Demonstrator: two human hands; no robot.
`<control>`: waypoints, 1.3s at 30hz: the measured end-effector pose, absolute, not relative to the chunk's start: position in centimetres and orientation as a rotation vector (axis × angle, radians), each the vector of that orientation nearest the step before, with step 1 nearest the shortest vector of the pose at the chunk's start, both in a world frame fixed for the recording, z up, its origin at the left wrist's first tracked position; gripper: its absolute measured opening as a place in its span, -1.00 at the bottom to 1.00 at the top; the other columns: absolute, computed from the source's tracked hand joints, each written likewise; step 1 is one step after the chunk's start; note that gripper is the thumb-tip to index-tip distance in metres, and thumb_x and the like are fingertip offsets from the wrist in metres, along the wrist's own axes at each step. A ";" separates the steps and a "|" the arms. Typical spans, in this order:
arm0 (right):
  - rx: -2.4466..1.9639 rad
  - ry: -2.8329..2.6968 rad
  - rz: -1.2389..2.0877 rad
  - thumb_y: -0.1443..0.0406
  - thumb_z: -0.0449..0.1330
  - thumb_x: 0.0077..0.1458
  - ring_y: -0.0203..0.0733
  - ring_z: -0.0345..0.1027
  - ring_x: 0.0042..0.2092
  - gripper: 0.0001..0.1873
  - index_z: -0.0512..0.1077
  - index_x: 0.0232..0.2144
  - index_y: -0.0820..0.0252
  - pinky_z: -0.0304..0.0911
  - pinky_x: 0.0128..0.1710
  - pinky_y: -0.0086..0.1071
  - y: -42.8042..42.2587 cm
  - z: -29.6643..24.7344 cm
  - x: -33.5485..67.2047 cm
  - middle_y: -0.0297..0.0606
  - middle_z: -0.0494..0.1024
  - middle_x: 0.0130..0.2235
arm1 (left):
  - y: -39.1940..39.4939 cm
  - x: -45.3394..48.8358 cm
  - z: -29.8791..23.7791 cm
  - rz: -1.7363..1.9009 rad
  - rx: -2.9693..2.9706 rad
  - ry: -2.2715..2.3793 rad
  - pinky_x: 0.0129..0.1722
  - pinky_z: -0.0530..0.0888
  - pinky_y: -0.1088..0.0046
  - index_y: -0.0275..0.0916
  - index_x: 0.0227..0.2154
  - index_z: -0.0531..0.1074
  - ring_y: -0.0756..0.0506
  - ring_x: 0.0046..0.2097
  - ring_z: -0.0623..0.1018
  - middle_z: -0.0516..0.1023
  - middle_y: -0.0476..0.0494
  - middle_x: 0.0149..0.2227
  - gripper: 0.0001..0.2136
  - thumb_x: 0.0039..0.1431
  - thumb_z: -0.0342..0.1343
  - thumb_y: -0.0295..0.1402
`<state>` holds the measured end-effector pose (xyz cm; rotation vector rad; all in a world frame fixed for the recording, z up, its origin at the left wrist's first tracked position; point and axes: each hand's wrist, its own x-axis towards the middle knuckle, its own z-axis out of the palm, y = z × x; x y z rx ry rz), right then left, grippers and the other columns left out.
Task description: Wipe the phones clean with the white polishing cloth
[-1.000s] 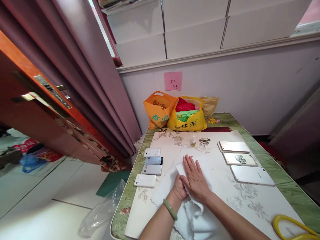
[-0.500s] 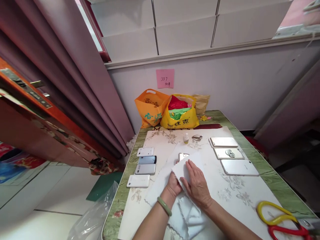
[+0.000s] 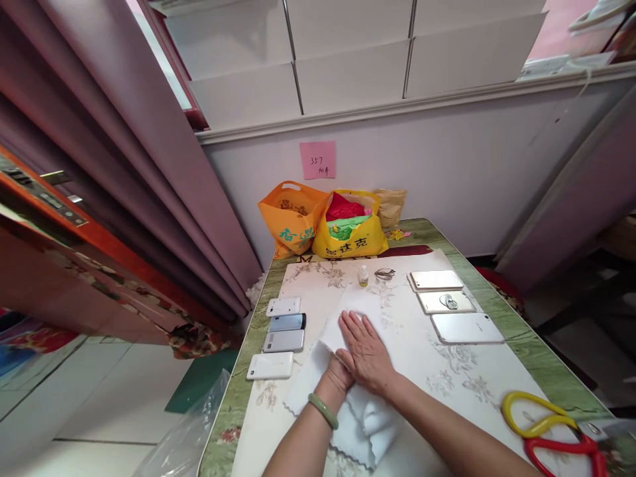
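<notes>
A white cloth (image 3: 360, 301) with a jagged cut edge lies spread and partly folded over the middle of the table, and both hands are at it. My right hand (image 3: 365, 354) lies flat on top with its fingers stretched out. Under and beside it, my left hand (image 3: 338, 376) presses against the cloth, its fingers hidden by the cloth and the right hand. A green bangle (image 3: 322, 412) circles the left wrist. Whatever lies beneath the cloth is covered. Loose folds of another light cloth (image 3: 360, 430) hang below the hands.
Several phones lie left, including a white phone (image 3: 269, 366), and others right, including a silver phone (image 3: 467, 328). Scissors (image 3: 551, 430) rest at the lower right. A small bottle (image 3: 363, 275), glasses (image 3: 385, 273), an orange bag (image 3: 293, 218) and a yellow bag (image 3: 350, 242) are farther back.
The phone whose end showed beyond the cloth is now out of sight. My right hand has flattened onto the cloth, covering more of my left hand. The view has shifted slightly.
</notes>
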<state>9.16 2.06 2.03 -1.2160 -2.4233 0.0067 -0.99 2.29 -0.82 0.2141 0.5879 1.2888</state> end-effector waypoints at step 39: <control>-1.160 -2.781 0.754 0.30 0.19 0.00 -0.16 0.47 -0.36 -0.84 0.47 -0.29 0.01 0.21 -0.37 -0.38 -8.4 9.5 19.9 -0.35 0.54 -0.30 | 2.2 0.5 0.8 1.082 0.053 0.616 0.18 0.32 0.23 -0.36 0.13 0.33 -0.21 0.07 0.52 0.60 -0.28 -0.06 -0.51 0.19 0.08 -0.20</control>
